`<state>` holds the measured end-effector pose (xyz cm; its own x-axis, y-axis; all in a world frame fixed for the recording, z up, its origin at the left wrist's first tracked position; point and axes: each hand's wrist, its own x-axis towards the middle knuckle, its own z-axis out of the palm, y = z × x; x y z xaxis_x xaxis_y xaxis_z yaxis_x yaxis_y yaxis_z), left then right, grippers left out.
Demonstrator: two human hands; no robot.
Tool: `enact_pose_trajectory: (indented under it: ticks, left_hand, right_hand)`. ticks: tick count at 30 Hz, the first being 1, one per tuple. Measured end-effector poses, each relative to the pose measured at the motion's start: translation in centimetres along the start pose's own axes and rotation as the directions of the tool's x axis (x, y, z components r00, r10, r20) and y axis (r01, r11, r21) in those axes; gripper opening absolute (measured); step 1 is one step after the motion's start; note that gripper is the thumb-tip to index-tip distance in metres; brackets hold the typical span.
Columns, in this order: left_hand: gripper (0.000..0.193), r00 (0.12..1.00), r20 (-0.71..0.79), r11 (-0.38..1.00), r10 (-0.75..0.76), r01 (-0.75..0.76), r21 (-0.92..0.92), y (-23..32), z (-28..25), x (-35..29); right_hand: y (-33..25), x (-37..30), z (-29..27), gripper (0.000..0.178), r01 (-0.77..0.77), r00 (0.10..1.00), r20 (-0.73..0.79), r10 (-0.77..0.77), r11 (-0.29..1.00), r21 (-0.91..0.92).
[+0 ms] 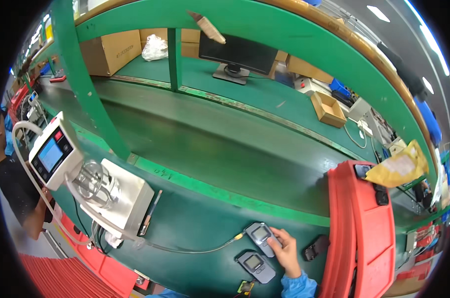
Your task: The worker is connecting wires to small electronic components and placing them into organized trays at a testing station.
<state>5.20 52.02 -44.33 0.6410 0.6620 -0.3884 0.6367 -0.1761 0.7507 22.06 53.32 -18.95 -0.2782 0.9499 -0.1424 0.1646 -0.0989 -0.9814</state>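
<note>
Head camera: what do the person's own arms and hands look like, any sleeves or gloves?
Only one hand of the wearer shows, the right hand, entering from the lower edge. It is bare: no glove, ring or watch visible. The forearm wears a bright blue sleeve with a gathered cuff at the wrist. A sliver of the same blue cloth sits at the bottom edge; the left hand is out of view.

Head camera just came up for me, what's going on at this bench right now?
The person's right hand rests on a small grey handheld device with a screen, on the green bench. A thin tube runs from that device to a white machine on the left. A second grey device lies just below the first, untouched. A stack of red trays stands to the right. The left hand is not visible.
</note>
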Motion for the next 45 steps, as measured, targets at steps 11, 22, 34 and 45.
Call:
enact_pose_trajectory:
  ticks: [11,22,34,45]
  left_hand:
    - [0.037,0.98,0.124,0.987,0.158,-0.152,-0.053,3.4,11.3,-7.7]
    - [0.042,0.978,0.187,0.979,0.09,-0.053,-0.195,21.2,13.2,-37.9]
    - [0.03,-0.416,-0.872,0.962,0.258,0.022,0.274,25.3,-14.3,-54.9]
    - [0.03,-0.419,-0.863,0.954,0.282,0.031,0.297,22.3,-18.2,-53.5]
  right_hand:
    - [4.9,-0.5,-1.3,0.034,0.164,0.986,-0.015,-0.166,0.983,-0.079]
    - [3.0,-9.4,-1.6,0.039,0.177,0.984,-0.027,-0.177,0.984,0.035]
    - [4.2,-17.4,1.7,0.038,0.278,0.939,-0.18,-0.292,0.955,-0.1]
    - [4.1,-20.3,-0.9,0.034,0.244,0.929,-0.281,-0.24,0.97,-0.02]
